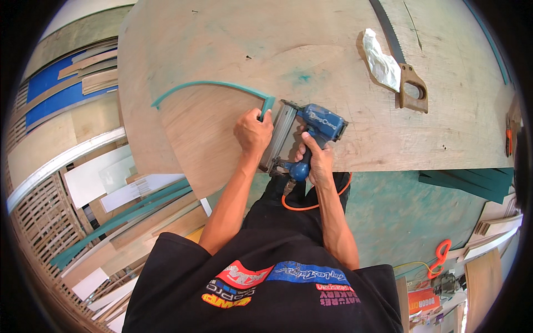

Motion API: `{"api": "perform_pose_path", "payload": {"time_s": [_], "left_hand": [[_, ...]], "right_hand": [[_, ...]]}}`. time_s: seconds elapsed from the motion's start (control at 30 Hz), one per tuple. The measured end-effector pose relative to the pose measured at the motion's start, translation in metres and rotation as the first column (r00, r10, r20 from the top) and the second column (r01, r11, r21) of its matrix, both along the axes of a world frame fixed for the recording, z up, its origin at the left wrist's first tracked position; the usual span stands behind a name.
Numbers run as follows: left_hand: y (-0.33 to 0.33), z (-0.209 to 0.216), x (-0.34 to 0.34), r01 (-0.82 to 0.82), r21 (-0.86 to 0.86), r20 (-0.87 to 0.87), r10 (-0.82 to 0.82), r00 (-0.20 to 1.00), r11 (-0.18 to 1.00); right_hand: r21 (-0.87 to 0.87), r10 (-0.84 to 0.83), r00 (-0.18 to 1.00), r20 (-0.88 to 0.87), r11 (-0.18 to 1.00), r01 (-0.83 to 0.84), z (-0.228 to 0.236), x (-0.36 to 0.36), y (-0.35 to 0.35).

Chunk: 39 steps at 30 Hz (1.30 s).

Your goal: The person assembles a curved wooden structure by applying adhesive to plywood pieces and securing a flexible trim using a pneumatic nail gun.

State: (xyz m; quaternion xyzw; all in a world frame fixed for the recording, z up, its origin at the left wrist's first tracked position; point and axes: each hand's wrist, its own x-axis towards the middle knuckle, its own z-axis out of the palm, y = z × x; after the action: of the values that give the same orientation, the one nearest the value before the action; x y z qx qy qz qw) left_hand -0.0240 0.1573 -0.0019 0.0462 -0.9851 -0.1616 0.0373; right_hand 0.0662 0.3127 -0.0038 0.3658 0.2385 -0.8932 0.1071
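My left hand (254, 133) is closed on the short end of a teal wooden strip (214, 84). The long part runs leftward from that corner across the plywood tabletop (194, 133) and looks bowed in this view. My right hand (317, 158) is wrapped around the handle of a blue pneumatic nail gun (325, 121). The gun's long grey magazine (282, 130) lies just right of my left hand, close to the strip's corner. An orange air hose (300, 208) loops from the gun's handle end toward my lap.
A handsaw (412, 91) lies at the back right beside crumpled white paper (382, 61). Dark teal boards (472, 183) sit by the table's right front edge. Stacked wood strips (125, 222) fill the left side. Orange-handled scissors (440, 258) are at the lower right.
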Motion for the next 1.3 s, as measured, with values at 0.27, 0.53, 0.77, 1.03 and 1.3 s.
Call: {"api": "perform_pose_path", "payload": {"time_s": [0.27,0.53,0.77,1.03,1.3], "left_hand": [[0.005,0.005,-0.001,-0.010,-0.008,0.032,0.010,0.999,1.000],[0.005,0.008,-0.001,-0.004,0.013,0.028,0.003,1.000,1.000],[0.006,0.007,-0.001,-0.008,-0.008,0.053,0.009,0.999,1.000],[0.004,0.004,-0.001,0.031,-0.002,-0.039,-0.031,0.999,1.000],[0.007,0.010,-0.001,-0.008,0.002,0.060,0.008,0.998,1.000]], "right_hand": [[-0.013,0.048,0.992,0.119,0.999,-0.047,0.008,-0.017,-0.014],[-0.020,0.047,0.994,0.102,0.999,-0.045,0.004,-0.019,-0.021],[0.029,0.065,0.990,0.127,0.997,-0.069,0.007,-0.020,-0.022],[-0.008,0.095,0.989,0.110,0.995,-0.095,0.001,-0.018,-0.021],[0.005,0.077,0.989,0.125,0.997,-0.079,0.004,-0.020,-0.023]]}}
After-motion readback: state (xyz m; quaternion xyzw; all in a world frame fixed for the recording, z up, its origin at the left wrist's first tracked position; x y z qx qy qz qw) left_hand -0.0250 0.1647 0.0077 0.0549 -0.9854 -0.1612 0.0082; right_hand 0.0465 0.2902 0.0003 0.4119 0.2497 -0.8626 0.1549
